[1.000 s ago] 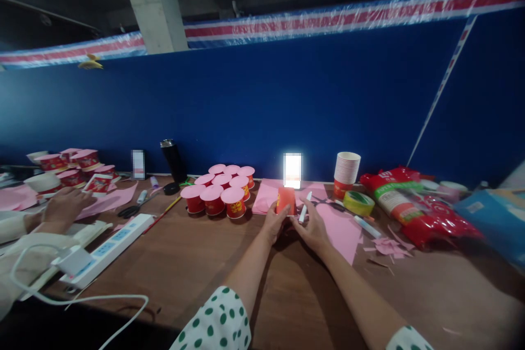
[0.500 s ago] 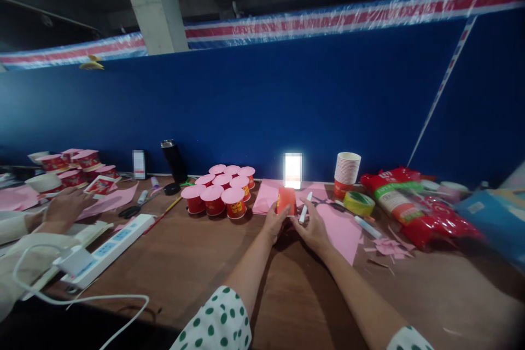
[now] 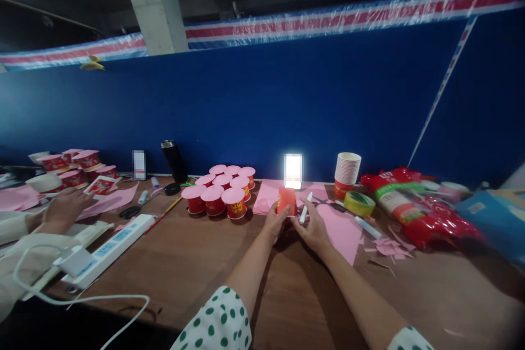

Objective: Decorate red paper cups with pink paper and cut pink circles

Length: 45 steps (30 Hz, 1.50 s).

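A red paper cup stands upside down on pink paper on the brown table. My left hand is curled round the cup's left side. My right hand holds a white pen just right of the cup, its tip pointing up and away. A sheet of pink paper lies under and to the right of my right hand.
Several red cups capped with pink discs stand to the left. A stack of cups, a tape roll, scissors, red packets and paper scraps lie right. A power strip and another person's hand are at the left.
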Each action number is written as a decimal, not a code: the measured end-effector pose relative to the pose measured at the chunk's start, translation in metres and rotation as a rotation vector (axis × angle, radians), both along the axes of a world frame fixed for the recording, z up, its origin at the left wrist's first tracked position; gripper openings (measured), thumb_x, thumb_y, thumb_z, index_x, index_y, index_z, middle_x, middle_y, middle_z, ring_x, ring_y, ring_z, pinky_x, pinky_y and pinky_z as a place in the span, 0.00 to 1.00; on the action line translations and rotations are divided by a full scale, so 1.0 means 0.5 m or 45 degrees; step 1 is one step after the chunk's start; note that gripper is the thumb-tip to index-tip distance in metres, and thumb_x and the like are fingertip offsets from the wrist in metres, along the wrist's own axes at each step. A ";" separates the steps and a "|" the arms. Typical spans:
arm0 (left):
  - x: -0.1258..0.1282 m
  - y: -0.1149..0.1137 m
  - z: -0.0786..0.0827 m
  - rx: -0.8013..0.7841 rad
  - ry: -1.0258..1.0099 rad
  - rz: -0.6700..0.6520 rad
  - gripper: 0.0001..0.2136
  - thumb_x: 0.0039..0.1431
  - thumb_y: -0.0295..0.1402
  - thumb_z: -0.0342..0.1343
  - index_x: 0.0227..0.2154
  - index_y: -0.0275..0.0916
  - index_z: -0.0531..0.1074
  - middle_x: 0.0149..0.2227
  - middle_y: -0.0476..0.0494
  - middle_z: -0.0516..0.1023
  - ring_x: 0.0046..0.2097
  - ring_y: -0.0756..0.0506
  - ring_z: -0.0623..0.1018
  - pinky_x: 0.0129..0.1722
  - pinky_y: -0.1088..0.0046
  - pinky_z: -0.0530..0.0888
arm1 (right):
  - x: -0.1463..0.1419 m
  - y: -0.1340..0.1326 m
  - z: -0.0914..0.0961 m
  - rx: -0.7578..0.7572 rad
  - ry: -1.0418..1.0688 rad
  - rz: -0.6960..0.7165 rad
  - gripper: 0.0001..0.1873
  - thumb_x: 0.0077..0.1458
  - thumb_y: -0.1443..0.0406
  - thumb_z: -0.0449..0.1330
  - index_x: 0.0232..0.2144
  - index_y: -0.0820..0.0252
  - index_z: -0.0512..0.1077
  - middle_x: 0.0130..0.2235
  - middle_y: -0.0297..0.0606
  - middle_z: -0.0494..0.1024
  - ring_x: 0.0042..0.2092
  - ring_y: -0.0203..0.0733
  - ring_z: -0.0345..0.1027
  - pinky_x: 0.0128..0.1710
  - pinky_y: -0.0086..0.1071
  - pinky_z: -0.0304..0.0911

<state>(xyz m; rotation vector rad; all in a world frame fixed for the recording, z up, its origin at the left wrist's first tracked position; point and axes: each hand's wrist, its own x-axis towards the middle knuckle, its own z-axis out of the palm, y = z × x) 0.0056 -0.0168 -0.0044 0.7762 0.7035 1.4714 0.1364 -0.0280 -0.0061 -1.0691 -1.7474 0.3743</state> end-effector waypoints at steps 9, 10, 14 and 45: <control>0.000 -0.003 0.002 0.007 0.000 -0.003 0.27 0.38 0.40 0.70 0.41 0.36 0.68 0.33 0.43 0.78 0.31 0.48 0.78 0.35 0.71 0.74 | 0.000 0.001 -0.002 -0.003 0.009 0.009 0.31 0.52 0.60 0.60 0.57 0.60 0.59 0.47 0.47 0.72 0.44 0.49 0.71 0.40 0.40 0.71; 0.000 -0.003 0.002 0.006 0.001 -0.003 0.27 0.38 0.40 0.70 0.41 0.35 0.68 0.33 0.43 0.78 0.31 0.48 0.78 0.34 0.71 0.74 | 0.001 0.001 -0.003 -0.003 0.008 0.008 0.31 0.52 0.60 0.59 0.57 0.60 0.59 0.47 0.47 0.72 0.44 0.49 0.71 0.41 0.41 0.71; 0.000 -0.003 0.003 0.001 0.006 -0.008 0.27 0.38 0.40 0.70 0.41 0.36 0.68 0.34 0.43 0.78 0.31 0.47 0.78 0.35 0.69 0.75 | 0.001 0.004 -0.007 0.002 -0.003 0.004 0.31 0.53 0.60 0.59 0.58 0.60 0.58 0.48 0.48 0.72 0.45 0.49 0.70 0.42 0.42 0.71; -0.001 0.005 -0.014 0.031 0.035 -0.021 0.24 0.44 0.40 0.67 0.44 0.37 0.68 0.39 0.40 0.78 0.36 0.45 0.79 0.39 0.68 0.75 | -0.002 -0.001 -0.002 -0.029 0.026 -0.019 0.30 0.53 0.60 0.59 0.56 0.62 0.59 0.47 0.50 0.72 0.46 0.50 0.70 0.41 0.41 0.71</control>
